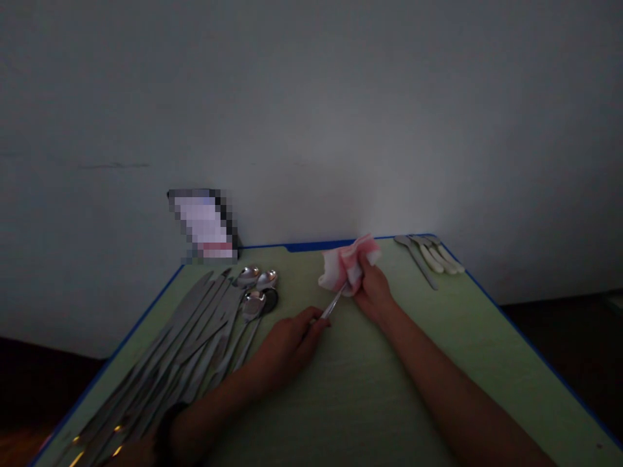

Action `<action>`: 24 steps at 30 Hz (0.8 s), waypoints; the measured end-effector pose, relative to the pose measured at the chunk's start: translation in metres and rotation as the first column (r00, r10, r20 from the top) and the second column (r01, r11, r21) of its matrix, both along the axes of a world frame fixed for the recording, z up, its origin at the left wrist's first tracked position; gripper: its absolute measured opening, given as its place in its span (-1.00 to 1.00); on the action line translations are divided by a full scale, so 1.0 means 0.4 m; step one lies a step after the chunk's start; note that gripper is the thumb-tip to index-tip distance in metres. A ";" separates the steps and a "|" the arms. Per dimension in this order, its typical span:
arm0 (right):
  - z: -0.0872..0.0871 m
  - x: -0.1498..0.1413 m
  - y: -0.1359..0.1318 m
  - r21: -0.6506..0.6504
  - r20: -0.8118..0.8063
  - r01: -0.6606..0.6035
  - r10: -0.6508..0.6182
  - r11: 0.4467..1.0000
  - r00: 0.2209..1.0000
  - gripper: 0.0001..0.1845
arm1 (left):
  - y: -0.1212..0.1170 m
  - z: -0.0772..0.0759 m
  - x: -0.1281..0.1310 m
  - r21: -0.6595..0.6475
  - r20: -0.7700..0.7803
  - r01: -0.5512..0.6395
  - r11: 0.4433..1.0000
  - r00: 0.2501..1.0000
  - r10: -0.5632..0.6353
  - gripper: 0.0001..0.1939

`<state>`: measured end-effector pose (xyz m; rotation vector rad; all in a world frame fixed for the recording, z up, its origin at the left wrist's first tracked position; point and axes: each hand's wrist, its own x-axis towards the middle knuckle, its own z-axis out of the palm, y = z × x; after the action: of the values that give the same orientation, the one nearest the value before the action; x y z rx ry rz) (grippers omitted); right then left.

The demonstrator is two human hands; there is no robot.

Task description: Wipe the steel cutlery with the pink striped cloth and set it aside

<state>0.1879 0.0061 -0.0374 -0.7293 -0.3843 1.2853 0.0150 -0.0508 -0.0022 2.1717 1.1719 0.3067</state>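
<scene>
My left hand (292, 340) is closed on the handle end of a thin metal utensil (333, 303) near the middle of the green table (370, 389). My right hand (372, 288) is wrapped in a pink and white cloth (348, 263) that covers the utensil's far end, so its head is hidden. Both forearms reach in from the near edge.
A large pile of metal knives and spoons (195, 337) lies on the left side of the table. A few spoons with pale handles (431, 256) lie at the far right corner. A blurred box (204, 224) stands by the wall at the far left. The table edge is blue.
</scene>
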 end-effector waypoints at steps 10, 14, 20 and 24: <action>-0.006 0.014 0.006 0.022 0.286 0.181 -0.180 0.983 0.941 -0.74 | 0.009 0.001 -0.005 -0.090 0.085 0.005 0.996 0.996 0.003 -0.69; -0.011 0.029 0.007 0.087 0.539 0.347 -0.337 0.934 0.772 -0.69 | 0.011 0.001 -0.013 -0.214 0.145 0.022 0.977 0.989 0.009 -0.69; 0.006 0.029 -0.007 -0.009 0.314 0.228 -0.213 0.974 0.925 -0.71 | 0.010 -0.008 -0.018 -0.284 0.191 0.048 0.958 0.982 0.008 -0.67; 0.018 0.028 -0.008 -0.039 0.061 0.038 -0.035 0.999 0.997 -0.71 | 0.009 -0.014 -0.016 -0.260 0.210 0.024 0.965 0.977 0.032 -0.67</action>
<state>0.1992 0.0029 -0.0301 -0.8069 -0.3938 1.2415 0.0086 -0.0473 -0.0076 1.8576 1.0335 0.3552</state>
